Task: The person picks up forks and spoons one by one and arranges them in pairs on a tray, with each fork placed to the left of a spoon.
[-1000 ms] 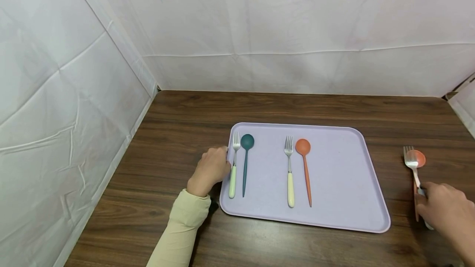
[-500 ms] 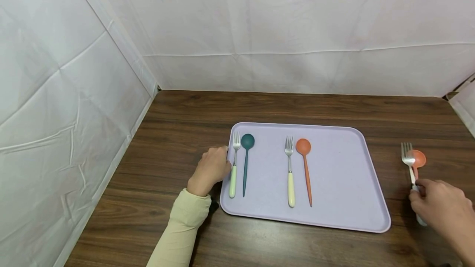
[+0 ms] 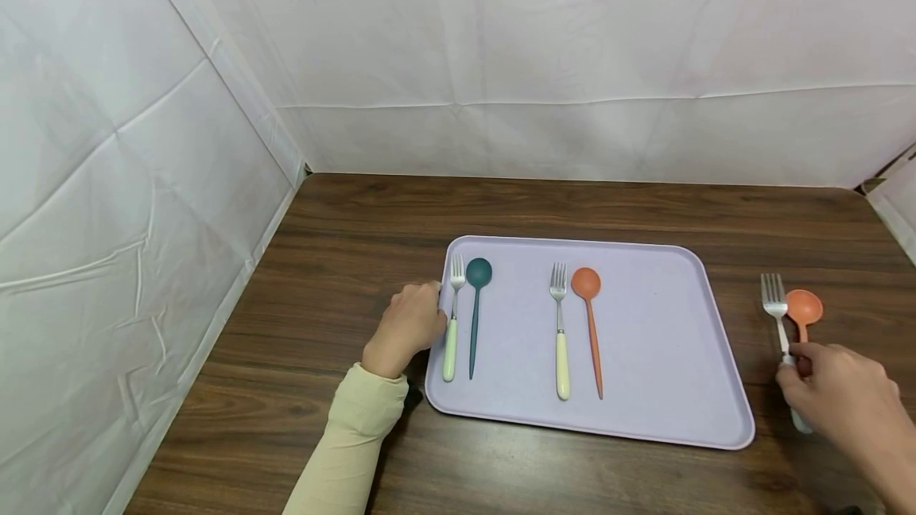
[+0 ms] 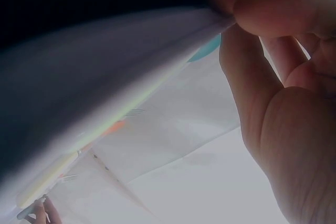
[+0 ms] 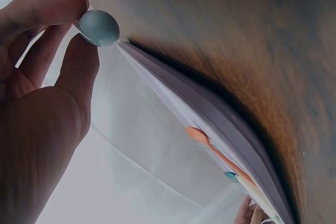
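My left hand [image 3: 406, 328] pinches the left rim of a lilac tray [image 3: 665, 340] between thumb and fingers, as the left wrist view also shows. On the right, my right hand [image 3: 848, 396] holds a fork [image 3: 775, 307] by its pale blue-grey handle [image 5: 100, 28], tines pointing away from me. Beside that fork, an orange spoon [image 3: 805, 307] lies on the table, its handle mostly hidden by the hand. Along the tray's left side lie a green-handled fork [image 3: 449, 348] and a dark teal spoon [image 3: 477, 272]. Near its middle are a yellow-handled fork [image 3: 561, 364] and an orange-red spoon [image 3: 586, 283].
The dark wooden table [image 3: 608, 479] stretches round the tray on every side. White cloth walls [image 3: 572, 62] stand behind the table and along its left. Bare tray surface shows right of the orange-red spoon and between the two pairs of cutlery.
My right hand has drawn the fork leftward, off the orange spoon it overlapped, so more of that spoon's bowl shows. The left hand and the tray stay nearly where they were.
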`<state>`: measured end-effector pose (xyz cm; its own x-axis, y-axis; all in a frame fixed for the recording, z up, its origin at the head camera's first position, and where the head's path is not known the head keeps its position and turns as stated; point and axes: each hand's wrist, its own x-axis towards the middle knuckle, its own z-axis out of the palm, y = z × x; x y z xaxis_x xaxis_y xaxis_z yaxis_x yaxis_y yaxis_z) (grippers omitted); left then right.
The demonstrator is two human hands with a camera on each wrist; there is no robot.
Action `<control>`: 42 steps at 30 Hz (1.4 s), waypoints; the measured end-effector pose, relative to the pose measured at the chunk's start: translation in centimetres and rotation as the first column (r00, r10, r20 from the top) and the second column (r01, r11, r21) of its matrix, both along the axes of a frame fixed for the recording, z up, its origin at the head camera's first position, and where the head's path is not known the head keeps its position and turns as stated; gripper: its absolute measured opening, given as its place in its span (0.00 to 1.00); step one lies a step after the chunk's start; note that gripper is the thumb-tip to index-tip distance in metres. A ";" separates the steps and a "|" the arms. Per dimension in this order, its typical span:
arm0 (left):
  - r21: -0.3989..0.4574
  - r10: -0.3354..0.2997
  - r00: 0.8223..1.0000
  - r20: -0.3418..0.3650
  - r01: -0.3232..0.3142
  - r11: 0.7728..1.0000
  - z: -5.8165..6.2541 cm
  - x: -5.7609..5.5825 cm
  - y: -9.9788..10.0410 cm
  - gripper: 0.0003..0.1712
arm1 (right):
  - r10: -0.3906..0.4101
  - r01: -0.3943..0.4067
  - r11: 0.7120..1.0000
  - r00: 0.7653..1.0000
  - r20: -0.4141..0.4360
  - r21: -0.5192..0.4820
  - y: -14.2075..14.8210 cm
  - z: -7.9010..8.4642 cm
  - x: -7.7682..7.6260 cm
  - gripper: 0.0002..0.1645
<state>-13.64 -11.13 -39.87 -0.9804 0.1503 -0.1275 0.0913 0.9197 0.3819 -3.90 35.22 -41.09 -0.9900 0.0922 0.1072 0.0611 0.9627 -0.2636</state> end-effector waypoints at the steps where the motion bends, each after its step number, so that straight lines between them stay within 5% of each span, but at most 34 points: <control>1: 0.001 0.000 1.000 0.000 0.000 1.000 0.0 0.0 0.0 0.07 | 0.000 0.000 1.000 1.000 0.000 -0.001 -0.1 0.0 0.0 0.16; 29: -0.005 0.009 1.000 0.012 -0.009 1.000 0.0 0.0 0.1 0.11 | 0.089 -0.086 0.994 0.995 0.043 -0.074 -3.5 0.6 -0.6 0.18; 42: -0.004 0.009 1.000 0.006 -0.009 1.000 0.0 0.0 0.1 0.13 | 0.143 -0.145 0.985 0.989 -0.028 -0.096 -4.4 0.4 -0.8 0.15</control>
